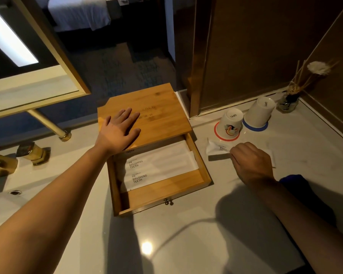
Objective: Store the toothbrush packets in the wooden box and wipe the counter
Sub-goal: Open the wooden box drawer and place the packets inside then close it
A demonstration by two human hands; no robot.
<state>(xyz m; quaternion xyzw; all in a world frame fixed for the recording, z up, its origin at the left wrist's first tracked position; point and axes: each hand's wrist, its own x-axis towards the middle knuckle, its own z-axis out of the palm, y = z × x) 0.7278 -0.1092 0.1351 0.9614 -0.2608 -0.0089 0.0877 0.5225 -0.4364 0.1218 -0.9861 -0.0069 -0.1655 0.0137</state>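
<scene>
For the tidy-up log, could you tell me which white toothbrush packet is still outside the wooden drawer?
The white toothbrush packet on the counter under the right hand; the others lie inside.

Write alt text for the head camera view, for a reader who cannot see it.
A person's left hand rests flat on a wooden box whose drawer is pulled open, showing toothbrush packets inside, while the right hand pinches another packet on the white counter. Two upturned cups stand behind it.

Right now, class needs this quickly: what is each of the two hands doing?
Left hand: open, fingers flat on the wooden box top.
Right hand: closed, pinching a toothbrush packet lying on the counter.
</scene>
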